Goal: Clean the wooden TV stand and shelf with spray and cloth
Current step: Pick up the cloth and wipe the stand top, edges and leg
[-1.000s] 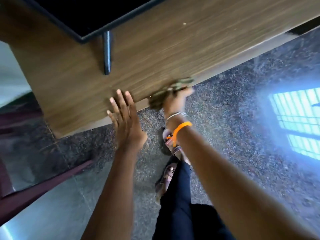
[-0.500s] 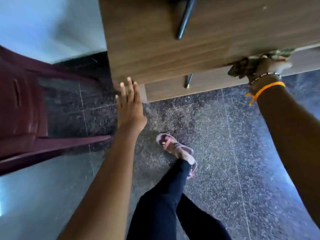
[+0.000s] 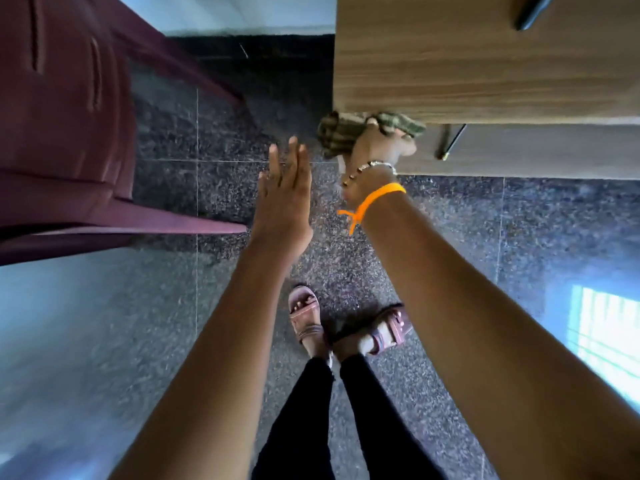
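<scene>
The wooden TV stand (image 3: 485, 64) fills the upper right, with its lower shelf (image 3: 554, 150) showing below the top's front edge. My right hand (image 3: 377, 150) is closed on a green checked cloth (image 3: 341, 133) pressed against the front left corner of the stand's top. My left hand (image 3: 284, 192) hovers flat over the floor, fingers straight and together, just left of that corner and touching nothing. No spray bottle is in view.
A maroon plastic chair (image 3: 65, 133) stands at the left, one leg reaching toward my left hand. A black TV foot (image 3: 533, 12) rests on the stand's top. A thin dark rod (image 3: 452, 142) lies on the lower shelf. My sandalled feet (image 3: 308, 320) stand on speckled granite floor.
My right hand slid the cloth leftward along the stand's front edge to its left corner. My left hand came off the stand's edge and now hangs over the floor.
</scene>
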A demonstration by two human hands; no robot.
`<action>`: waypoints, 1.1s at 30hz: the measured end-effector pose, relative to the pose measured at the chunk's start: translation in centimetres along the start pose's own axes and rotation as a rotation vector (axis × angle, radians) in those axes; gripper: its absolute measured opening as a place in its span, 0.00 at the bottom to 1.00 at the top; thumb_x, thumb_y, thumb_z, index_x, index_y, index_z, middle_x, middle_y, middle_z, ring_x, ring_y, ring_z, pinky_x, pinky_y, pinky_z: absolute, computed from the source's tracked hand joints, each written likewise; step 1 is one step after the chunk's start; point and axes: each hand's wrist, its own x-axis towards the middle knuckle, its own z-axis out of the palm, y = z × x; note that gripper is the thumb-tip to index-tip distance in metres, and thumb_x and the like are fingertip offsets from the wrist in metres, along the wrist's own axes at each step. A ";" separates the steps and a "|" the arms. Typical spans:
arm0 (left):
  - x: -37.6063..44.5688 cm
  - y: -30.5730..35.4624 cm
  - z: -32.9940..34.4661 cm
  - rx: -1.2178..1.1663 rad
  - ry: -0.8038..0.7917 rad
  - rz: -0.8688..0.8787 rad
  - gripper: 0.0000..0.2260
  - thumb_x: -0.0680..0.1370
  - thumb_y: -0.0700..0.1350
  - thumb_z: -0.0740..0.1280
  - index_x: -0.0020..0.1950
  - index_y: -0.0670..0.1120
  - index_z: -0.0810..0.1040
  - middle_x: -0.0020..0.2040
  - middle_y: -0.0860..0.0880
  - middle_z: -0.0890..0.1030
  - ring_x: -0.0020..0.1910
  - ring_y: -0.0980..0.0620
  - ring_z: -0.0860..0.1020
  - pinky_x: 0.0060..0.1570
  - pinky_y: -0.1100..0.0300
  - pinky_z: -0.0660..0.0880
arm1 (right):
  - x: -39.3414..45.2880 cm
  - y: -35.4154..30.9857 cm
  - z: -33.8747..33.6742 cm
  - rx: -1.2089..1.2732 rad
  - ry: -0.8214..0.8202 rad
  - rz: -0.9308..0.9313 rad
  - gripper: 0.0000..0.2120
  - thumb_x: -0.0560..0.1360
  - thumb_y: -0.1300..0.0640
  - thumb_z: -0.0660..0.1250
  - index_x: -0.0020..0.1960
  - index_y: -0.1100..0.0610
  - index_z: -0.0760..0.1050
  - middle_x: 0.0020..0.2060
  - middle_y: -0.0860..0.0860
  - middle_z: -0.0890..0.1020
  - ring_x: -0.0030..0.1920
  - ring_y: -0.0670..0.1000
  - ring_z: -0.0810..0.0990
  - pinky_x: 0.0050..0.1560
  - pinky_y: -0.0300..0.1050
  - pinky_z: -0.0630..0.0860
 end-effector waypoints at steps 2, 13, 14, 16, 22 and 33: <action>0.0 -0.8 0.0 -0.063 0.021 0.021 0.44 0.71 0.27 0.63 0.76 0.44 0.37 0.77 0.48 0.36 0.75 0.44 0.35 0.74 0.47 0.50 | -0.8 -0.1 -1.8 -0.037 0.050 -0.079 0.15 0.76 0.70 0.61 0.42 0.54 0.58 0.57 0.62 0.71 0.55 0.55 0.72 0.66 0.63 0.68; 7.2 -1.3 1.0 -1.017 0.287 0.341 0.20 0.69 0.31 0.54 0.59 0.32 0.75 0.63 0.35 0.75 0.62 0.48 0.73 0.66 0.56 0.68 | 3.3 6.2 -2.9 -0.786 -0.204 -1.438 0.21 0.72 0.64 0.62 0.62 0.50 0.63 0.59 0.61 0.68 0.53 0.55 0.69 0.41 0.50 0.75; 8.3 -1.2 2.3 -1.115 0.370 0.362 0.17 0.71 0.33 0.55 0.54 0.31 0.77 0.58 0.34 0.78 0.57 0.49 0.75 0.61 0.55 0.71 | 4.9 7.3 -2.6 -0.756 -0.128 -1.547 0.20 0.73 0.63 0.62 0.62 0.49 0.64 0.59 0.57 0.66 0.53 0.55 0.70 0.42 0.50 0.76; 10.2 -1.5 3.7 -1.232 0.489 0.426 0.15 0.75 0.36 0.56 0.57 0.35 0.77 0.56 0.37 0.79 0.54 0.50 0.76 0.59 0.57 0.71 | 7.1 8.9 -1.7 -0.659 -0.024 -1.667 0.15 0.77 0.59 0.58 0.62 0.48 0.67 0.59 0.53 0.65 0.56 0.57 0.72 0.50 0.49 0.74; 12.2 -0.7 4.4 -0.798 0.756 0.630 0.20 0.75 0.46 0.68 0.65 0.41 0.75 0.66 0.45 0.73 0.66 0.54 0.71 0.66 0.64 0.68 | 11.8 14.0 -0.8 -0.699 0.031 -1.749 0.16 0.72 0.67 0.58 0.57 0.53 0.70 0.54 0.60 0.73 0.43 0.62 0.74 0.38 0.50 0.72; 11.8 -1.2 2.9 -0.690 0.716 0.613 0.21 0.68 0.35 0.73 0.61 0.43 0.78 0.61 0.47 0.77 0.65 0.54 0.73 0.65 0.62 0.69 | 13.9 12.9 -5.2 -1.434 -0.135 -1.845 0.22 0.72 0.61 0.53 0.63 0.48 0.71 0.56 0.54 0.72 0.49 0.60 0.74 0.24 0.45 0.72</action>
